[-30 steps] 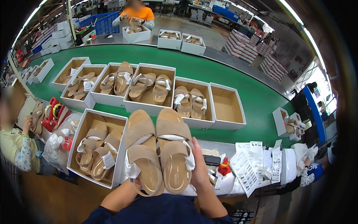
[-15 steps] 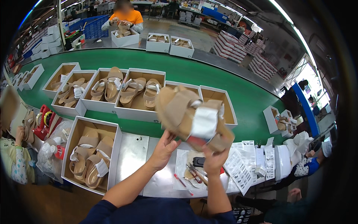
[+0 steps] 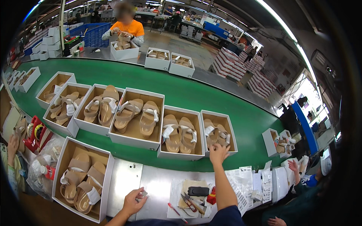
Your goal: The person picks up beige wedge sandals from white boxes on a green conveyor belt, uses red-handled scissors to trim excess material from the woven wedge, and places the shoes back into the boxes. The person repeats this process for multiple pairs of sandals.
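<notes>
My right hand [image 3: 219, 154] reaches over the near rim of the rightmost white box [image 3: 233, 146] in the row, fingers bent and closed at the near end of the tan sandals [image 3: 217, 132] lying inside. White paper is wrapped on their straps. My left hand [image 3: 135, 201] is open, thumb and fingers apart, low over the metal table [image 3: 126, 177]. Beside my right hand stands another box [image 3: 181, 155] with a pair of tan sandals [image 3: 179, 135]. To the left of my left hand, a larger-looking open box [image 3: 107, 188] holds tan sandals [image 3: 81, 184].
More boxed sandals [image 3: 130, 116] line the green belt [image 3: 181, 92]. Scissors [image 3: 188, 201], a red pen [image 3: 177, 213] and a black case [image 3: 198, 191] lie near my right forearm. Printed sheets [image 3: 241, 184] lie at right. A red tape dispenser [image 3: 36, 133] is at left. A co-worker [image 3: 128, 30] handles sandals across the belt.
The sandals held up between both hands now lie in the rightmost box of the row. My left hand has let go and drawn back toward me; my right hand is at the box.
</notes>
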{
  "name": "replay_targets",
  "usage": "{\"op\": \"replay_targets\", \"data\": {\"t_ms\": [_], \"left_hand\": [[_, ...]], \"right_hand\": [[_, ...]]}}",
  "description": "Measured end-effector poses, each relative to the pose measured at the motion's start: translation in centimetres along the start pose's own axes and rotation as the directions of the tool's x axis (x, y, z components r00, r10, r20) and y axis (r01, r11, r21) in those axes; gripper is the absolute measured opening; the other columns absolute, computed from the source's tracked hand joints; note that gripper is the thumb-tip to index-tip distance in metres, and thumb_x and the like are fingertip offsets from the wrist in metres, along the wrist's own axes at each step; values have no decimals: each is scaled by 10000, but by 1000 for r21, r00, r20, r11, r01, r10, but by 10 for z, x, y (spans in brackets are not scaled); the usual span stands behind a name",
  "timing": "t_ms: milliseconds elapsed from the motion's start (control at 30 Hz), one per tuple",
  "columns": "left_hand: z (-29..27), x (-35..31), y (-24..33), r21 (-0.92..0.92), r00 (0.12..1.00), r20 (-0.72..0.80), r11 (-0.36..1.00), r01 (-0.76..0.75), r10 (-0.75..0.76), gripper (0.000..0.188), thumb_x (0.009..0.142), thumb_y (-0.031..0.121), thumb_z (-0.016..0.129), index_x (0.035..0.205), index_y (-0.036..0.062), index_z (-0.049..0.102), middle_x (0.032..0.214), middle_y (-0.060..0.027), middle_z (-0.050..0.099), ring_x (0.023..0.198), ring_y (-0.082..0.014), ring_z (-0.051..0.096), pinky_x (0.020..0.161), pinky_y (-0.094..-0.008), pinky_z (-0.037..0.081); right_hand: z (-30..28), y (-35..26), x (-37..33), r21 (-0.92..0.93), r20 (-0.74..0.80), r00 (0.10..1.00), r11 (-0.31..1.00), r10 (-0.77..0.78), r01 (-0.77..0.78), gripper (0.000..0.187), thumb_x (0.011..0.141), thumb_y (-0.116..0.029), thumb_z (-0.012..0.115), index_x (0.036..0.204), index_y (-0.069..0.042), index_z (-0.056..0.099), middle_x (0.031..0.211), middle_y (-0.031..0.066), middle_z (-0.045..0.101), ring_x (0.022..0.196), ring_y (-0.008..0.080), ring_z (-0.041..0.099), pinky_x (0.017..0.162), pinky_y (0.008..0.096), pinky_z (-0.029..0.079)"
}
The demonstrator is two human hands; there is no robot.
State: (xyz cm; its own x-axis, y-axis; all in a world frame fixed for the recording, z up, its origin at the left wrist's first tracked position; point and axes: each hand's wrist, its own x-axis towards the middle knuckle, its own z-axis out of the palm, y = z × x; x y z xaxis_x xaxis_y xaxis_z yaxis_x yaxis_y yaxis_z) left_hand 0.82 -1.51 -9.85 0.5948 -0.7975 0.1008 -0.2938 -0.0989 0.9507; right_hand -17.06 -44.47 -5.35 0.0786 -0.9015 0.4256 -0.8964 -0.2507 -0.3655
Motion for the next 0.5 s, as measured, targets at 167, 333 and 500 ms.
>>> {"op": "replay_targets", "data": {"t_ms": [167, 333, 500], "left_hand": [[-6, -1, 1, -47, 997, -34, 996, 72, -74, 411, 794, 60, 744, 1184, -21, 643, 1020, -139, 697, 788, -169, 671, 687, -274, 557], [7, -4, -9, -117, 988, -15, 981, 153, -156, 495, 823, 167, 763, 1276, 35, 614, 1033, -132, 657, 770, -242, 626, 703, -314, 538], [-1, 8, 13, 31, 999, -28, 999, -18, 19, 433, 798, 49, 733, 1217, 5, 629, 983, -134, 655, 760, -189, 628, 688, -271, 526]], "right_hand": [[-1, -3, -13, 661, 184, 824, 553, 535, -507, 652, 818, -277, 763, 1352, -64, 456, 1313, 181, 461, 1214, 354, 439, 985, 516, 434], [0, 18, 20, 479, 864, 421, -190, 276, -857, 425, 899, -131, 626, 1260, 18, 457, 1246, 225, 496, 1023, 356, 586, 889, 494, 559], [47, 8, 109, 565, 816, 534, -114, 221, -817, 338, 950, -105, 478, 1258, 32, 450, 1178, 233, 532, 1027, 384, 594, 814, 486, 602]]}}
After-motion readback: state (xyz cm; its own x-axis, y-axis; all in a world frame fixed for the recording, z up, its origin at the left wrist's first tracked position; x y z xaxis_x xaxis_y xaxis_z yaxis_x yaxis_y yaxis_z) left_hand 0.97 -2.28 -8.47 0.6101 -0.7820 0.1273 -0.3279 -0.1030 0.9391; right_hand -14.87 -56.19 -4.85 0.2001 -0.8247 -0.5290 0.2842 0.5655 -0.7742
